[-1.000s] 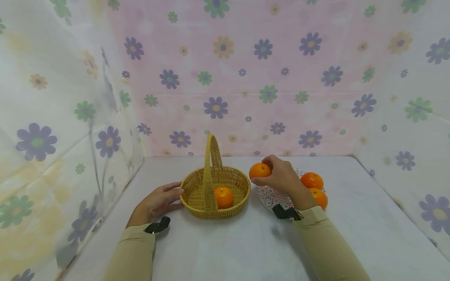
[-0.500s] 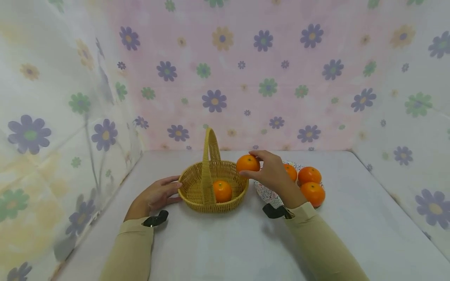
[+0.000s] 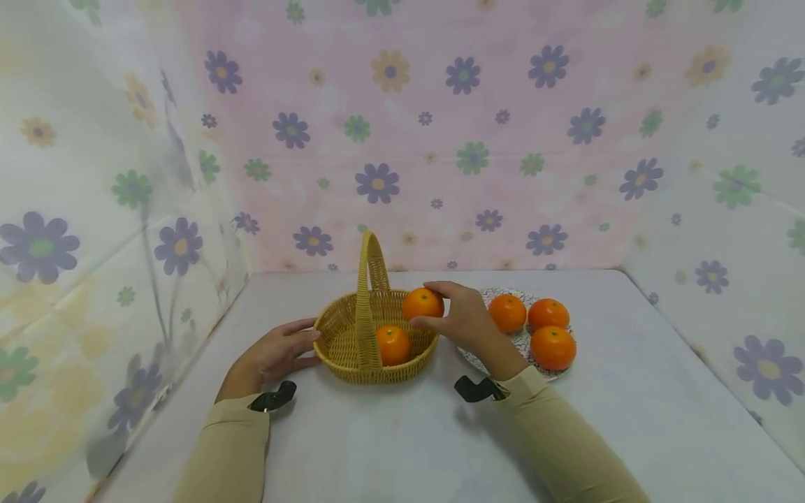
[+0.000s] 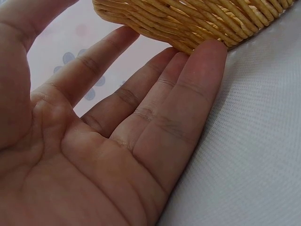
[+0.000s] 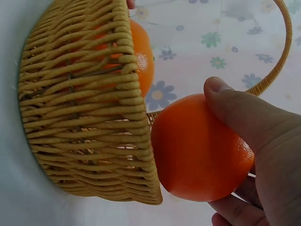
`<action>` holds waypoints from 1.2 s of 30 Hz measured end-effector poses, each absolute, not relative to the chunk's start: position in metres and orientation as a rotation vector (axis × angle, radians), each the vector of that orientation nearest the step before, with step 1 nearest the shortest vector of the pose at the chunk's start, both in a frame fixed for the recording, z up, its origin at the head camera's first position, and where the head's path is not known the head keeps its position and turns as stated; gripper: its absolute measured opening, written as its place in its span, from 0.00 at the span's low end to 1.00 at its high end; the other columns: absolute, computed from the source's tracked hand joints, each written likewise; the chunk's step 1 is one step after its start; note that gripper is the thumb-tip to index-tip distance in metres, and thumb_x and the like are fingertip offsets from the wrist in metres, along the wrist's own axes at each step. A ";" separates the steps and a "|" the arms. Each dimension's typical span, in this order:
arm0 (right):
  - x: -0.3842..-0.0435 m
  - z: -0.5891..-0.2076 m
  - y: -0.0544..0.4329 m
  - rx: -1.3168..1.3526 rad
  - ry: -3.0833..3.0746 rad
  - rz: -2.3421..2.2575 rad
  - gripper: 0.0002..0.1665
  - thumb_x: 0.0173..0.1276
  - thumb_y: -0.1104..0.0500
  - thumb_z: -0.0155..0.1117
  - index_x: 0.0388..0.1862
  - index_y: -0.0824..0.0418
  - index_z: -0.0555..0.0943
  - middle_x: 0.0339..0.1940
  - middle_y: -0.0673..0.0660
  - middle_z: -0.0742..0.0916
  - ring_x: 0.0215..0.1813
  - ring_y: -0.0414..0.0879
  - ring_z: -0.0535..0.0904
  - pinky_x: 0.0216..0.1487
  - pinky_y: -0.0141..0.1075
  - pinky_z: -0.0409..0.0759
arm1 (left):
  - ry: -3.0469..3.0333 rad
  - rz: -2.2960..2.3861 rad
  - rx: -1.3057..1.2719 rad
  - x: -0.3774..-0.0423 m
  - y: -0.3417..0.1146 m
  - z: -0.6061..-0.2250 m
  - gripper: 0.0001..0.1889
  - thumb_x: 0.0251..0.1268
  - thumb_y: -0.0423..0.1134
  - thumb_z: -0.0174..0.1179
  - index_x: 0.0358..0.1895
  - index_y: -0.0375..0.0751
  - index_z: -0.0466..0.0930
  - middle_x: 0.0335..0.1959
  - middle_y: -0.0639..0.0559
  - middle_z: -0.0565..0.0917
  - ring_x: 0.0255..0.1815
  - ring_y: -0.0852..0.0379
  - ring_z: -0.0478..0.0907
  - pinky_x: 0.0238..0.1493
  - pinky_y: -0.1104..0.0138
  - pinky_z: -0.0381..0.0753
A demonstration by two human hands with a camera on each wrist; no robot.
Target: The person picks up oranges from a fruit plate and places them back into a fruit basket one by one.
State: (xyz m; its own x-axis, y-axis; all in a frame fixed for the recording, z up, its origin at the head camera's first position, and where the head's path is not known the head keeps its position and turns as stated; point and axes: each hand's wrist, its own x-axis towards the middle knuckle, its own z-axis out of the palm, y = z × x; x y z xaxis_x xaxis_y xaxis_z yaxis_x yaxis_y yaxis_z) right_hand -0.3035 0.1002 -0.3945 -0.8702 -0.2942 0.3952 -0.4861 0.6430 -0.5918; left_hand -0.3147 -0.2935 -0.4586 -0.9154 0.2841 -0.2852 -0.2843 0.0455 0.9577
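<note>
Orange (image 3: 421, 305) in right hand (image 3: 468, 318)

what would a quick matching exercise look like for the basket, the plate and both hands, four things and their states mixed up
1. wicker basket
2. speckled plate
3. left hand
4. right hand

a. grips an orange
b. bears three oranges
c. touches the basket's side
d. has one orange inside

Pairs: 1-d, 2-b, 3-c, 4-a
</note>
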 end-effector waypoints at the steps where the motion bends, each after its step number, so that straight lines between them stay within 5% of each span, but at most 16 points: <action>1: -0.303 -0.395 0.099 0.634 -2.607 1.053 0.44 0.57 0.37 0.80 0.69 0.55 0.80 0.65 0.52 0.86 0.65 0.50 0.82 0.66 0.48 0.83 | 1.929 1.929 0.000 -0.314 -0.294 -0.459 0.38 0.75 0.41 0.64 0.81 0.40 0.57 0.75 0.44 0.72 0.64 0.55 0.80 0.67 0.52 0.82; 11: -0.307 -0.411 0.089 0.699 -2.627 0.966 0.44 0.60 0.42 0.80 0.70 0.58 0.78 0.69 0.55 0.83 0.70 0.52 0.79 0.68 0.47 0.81 | 1.923 1.917 -0.005 -0.314 -0.293 -0.459 0.41 0.74 0.43 0.65 0.83 0.41 0.54 0.76 0.44 0.71 0.65 0.56 0.80 0.67 0.53 0.82; 26: -0.306 -0.418 0.083 0.707 -2.648 0.974 0.43 0.59 0.41 0.80 0.69 0.58 0.79 0.63 0.54 0.86 0.60 0.51 0.83 0.60 0.46 0.86 | 1.946 1.908 0.024 -0.314 -0.294 -0.459 0.38 0.75 0.42 0.63 0.82 0.41 0.56 0.75 0.44 0.73 0.65 0.56 0.80 0.67 0.53 0.82; 36: -0.306 -0.420 0.081 0.695 -2.720 0.992 0.44 0.60 0.40 0.79 0.70 0.58 0.78 0.64 0.54 0.86 0.61 0.51 0.83 0.63 0.47 0.85 | 1.940 1.907 0.013 -0.314 -0.293 -0.459 0.38 0.75 0.42 0.64 0.82 0.41 0.57 0.75 0.45 0.72 0.65 0.55 0.80 0.67 0.53 0.82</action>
State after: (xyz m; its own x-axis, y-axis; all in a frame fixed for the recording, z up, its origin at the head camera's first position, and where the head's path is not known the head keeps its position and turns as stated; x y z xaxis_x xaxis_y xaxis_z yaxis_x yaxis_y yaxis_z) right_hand -0.3063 0.0807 -0.4203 -0.8782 -0.3693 0.3039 -0.4783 0.6711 -0.5664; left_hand -0.3136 -0.2935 -0.4588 -0.9125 0.2933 -0.2853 -0.2802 0.0601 0.9581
